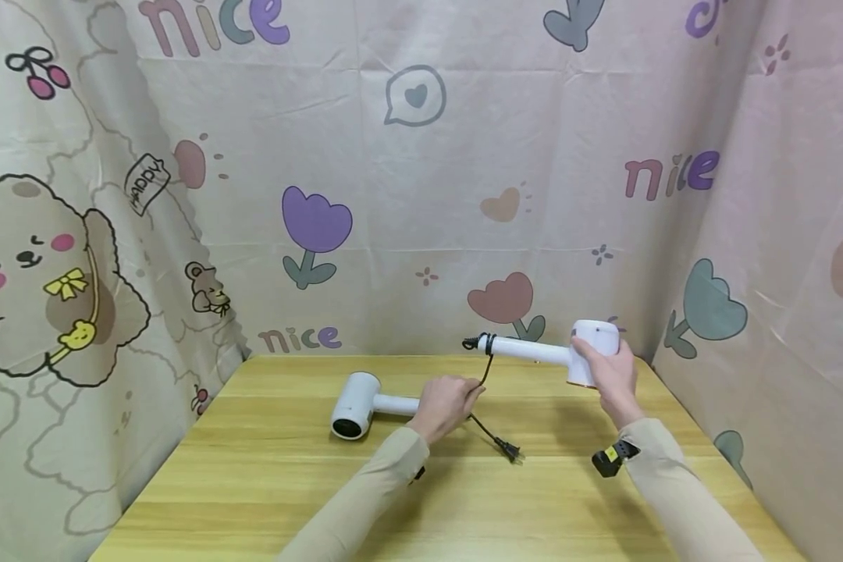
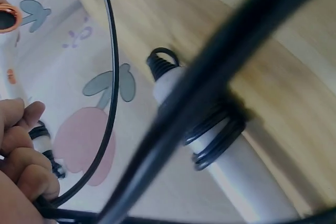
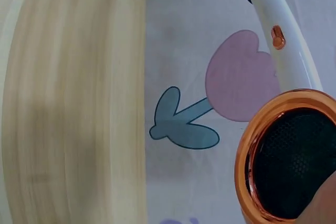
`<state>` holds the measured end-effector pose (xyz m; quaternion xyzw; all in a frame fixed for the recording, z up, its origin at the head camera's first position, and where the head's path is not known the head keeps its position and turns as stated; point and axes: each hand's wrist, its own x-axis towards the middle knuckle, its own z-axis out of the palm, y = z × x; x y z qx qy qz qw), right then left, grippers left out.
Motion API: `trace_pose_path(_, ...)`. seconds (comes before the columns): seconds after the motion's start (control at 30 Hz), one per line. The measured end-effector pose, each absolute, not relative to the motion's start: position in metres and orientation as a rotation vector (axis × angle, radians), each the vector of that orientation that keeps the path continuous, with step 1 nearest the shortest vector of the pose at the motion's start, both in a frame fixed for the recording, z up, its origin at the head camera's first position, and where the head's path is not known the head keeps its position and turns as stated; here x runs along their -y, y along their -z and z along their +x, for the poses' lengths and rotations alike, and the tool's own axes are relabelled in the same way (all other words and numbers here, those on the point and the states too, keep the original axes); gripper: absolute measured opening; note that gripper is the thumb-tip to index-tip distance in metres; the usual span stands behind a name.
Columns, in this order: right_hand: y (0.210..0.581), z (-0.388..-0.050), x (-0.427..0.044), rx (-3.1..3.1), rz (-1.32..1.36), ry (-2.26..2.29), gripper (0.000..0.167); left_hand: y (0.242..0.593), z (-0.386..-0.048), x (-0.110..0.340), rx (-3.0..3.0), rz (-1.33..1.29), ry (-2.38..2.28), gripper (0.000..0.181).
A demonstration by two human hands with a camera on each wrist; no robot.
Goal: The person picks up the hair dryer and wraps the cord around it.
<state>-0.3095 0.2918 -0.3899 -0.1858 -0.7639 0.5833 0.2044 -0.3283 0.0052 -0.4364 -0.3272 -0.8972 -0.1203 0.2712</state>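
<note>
My right hand [image 1: 611, 376] grips a white hair dryer [image 1: 534, 351] by its head, off the table, with the handle pointing left. In the right wrist view its copper-rimmed mesh intake [image 3: 296, 156] and copper switch [image 3: 277, 37] show. Black cord [image 1: 490, 343] is wound round the handle's end. A strand runs down to my left hand [image 1: 446, 406], whose curled fingers [image 2: 31, 166] hold it. Below that hand, the cord ends in a plug [image 1: 509, 450]. A second white hair dryer [image 1: 356, 404] lies on the table, its handle partly hidden behind my left hand; its wound cord [image 2: 220, 137] shows in the left wrist view.
The wooden table [image 1: 267, 476] carries the second dryer and extends to a patterned curtain [image 1: 407, 195] behind and at both sides. A black wrist camera [image 1: 610, 460] sits under the right sleeve [image 1: 663, 460].
</note>
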Motion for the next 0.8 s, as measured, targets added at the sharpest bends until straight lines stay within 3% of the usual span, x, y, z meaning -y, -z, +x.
trace_pose_path(0.37,0.383,-0.308,-0.306,2.374,-0.14,-1.17,0.089,0.406,-0.329,0.006,2.287,-0.952,0.26,0.013)
trace_pose_path(0.57,0.374,-0.307,-0.31,2.517,0.018,-1.085,0.093,0.399,-0.336,0.009,2.279,-0.981,0.238,0.017)
trace_pose_path(0.8,0.37,-0.306,-0.323,2.566,0.141,-1.207,0.084,0.396,-0.345,0.014,2.253,-0.979,0.476,0.017)
